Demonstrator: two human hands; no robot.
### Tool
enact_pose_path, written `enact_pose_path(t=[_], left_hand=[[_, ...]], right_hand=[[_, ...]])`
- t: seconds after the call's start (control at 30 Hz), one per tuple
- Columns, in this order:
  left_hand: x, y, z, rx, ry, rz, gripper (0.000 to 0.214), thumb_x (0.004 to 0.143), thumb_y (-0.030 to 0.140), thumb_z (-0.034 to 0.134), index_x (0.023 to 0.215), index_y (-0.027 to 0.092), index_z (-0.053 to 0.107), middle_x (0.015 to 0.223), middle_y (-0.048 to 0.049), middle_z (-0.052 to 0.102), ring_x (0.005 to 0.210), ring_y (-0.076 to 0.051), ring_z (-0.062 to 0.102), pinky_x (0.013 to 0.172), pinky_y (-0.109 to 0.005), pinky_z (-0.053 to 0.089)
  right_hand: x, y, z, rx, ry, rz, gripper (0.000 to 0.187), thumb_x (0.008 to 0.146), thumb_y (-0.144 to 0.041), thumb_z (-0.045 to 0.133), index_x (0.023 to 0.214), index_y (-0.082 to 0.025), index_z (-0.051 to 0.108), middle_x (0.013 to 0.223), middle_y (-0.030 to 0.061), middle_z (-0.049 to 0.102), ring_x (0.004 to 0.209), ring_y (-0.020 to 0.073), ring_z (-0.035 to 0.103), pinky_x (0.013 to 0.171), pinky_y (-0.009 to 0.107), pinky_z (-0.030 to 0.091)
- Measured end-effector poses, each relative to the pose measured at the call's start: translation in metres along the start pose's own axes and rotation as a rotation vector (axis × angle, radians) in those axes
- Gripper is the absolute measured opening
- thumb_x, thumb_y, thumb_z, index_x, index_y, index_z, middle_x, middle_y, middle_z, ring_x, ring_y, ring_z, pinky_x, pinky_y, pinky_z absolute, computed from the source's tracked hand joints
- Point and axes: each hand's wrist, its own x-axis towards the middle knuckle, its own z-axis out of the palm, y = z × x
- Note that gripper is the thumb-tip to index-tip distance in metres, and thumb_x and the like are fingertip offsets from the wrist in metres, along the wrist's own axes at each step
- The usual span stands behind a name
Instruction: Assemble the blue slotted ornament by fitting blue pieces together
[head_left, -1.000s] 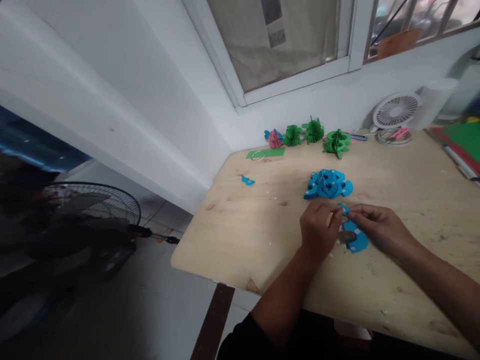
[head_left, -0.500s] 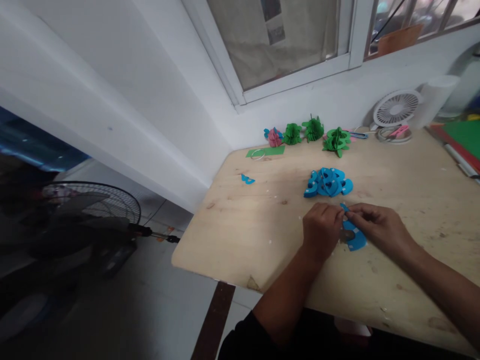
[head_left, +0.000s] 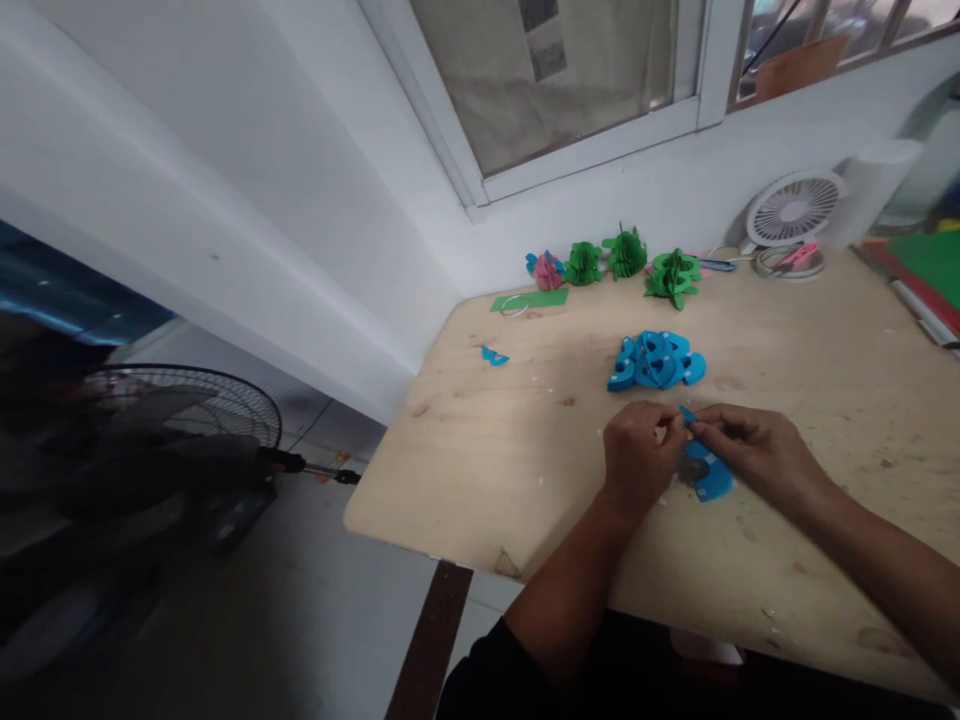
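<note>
A curved blue foam piece (head_left: 709, 478) with small white tabs is held just above the wooden table (head_left: 525, 420). My left hand (head_left: 637, 455) is closed in a pinch at its upper tip. My right hand (head_left: 750, 452) pinches the same tip from the other side, fingers pressed together. A pile of several similar blue pieces (head_left: 656, 362) lies on the table just beyond both hands. One small blue scrap (head_left: 493, 356) lies apart at the left.
Green folded paper ornaments (head_left: 626, 262) and a pink and blue one (head_left: 546, 270) stand along the wall. A green sheet (head_left: 529, 300), a small white fan (head_left: 791, 210) and a tape roll (head_left: 787, 262) sit at the back. A floor fan (head_left: 172, 420) stands left of the table.
Both hands keep pinching the blue piece's tip. The piece has turned slightly and hangs a little closer to my left hand. The view shifted a bit.
</note>
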Motion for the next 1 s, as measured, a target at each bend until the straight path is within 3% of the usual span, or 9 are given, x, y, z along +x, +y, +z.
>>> enact_pose_path(t=[0.17,0.5,0.8,1.0], left_hand=[[0.0019,0.0002,-0.0008,-0.103,-0.018,-0.038,0.009,0.085,0.017,0.066,0.086,0.017,0.075,0.087,-0.0064,0.078,0.078,-0.017,0.070,0.076,-0.029,0.058],[0.0035,0.0014,0.0001,-0.204,-0.033,-0.151,0.009,0.080,0.015,0.066,0.078,0.017,0.074,0.074,-0.0031,0.075,0.064,-0.013,0.065,0.063,-0.024,0.054],[0.0061,0.0033,-0.0027,-0.407,-0.047,-0.304,0.010,0.079,0.014,0.064,0.080,0.015,0.075,0.076,-0.0040,0.075,0.068,-0.014,0.069,0.066,-0.024,0.055],[0.0059,0.0053,-0.0024,-0.514,-0.060,-0.344,0.009,0.078,0.022,0.071,0.080,0.014,0.074,0.075,-0.0041,0.074,0.065,-0.013,0.066,0.061,-0.024,0.053]], right_hand=[[0.0020,0.0015,0.0000,0.135,-0.015,0.080,0.029,0.074,-0.049,0.067,0.072,-0.021,0.074,0.065,0.0052,0.073,0.056,0.0195,0.063,0.050,0.029,0.048],[0.0009,0.0008,-0.0014,0.056,-0.036,0.073,0.031,0.076,-0.050,0.066,0.070,-0.021,0.074,0.059,0.0032,0.068,0.052,0.0179,0.060,0.046,0.027,0.044],[0.0025,0.0009,-0.0016,0.135,-0.051,0.061,0.044,0.074,-0.064,0.071,0.070,-0.020,0.075,0.065,0.0052,0.072,0.056,0.0194,0.064,0.050,0.029,0.050],[0.0029,0.0006,-0.0011,0.213,-0.065,0.119,0.041,0.071,-0.060,0.074,0.067,-0.020,0.073,0.064,0.0045,0.072,0.058,0.0190,0.064,0.053,0.029,0.051]])
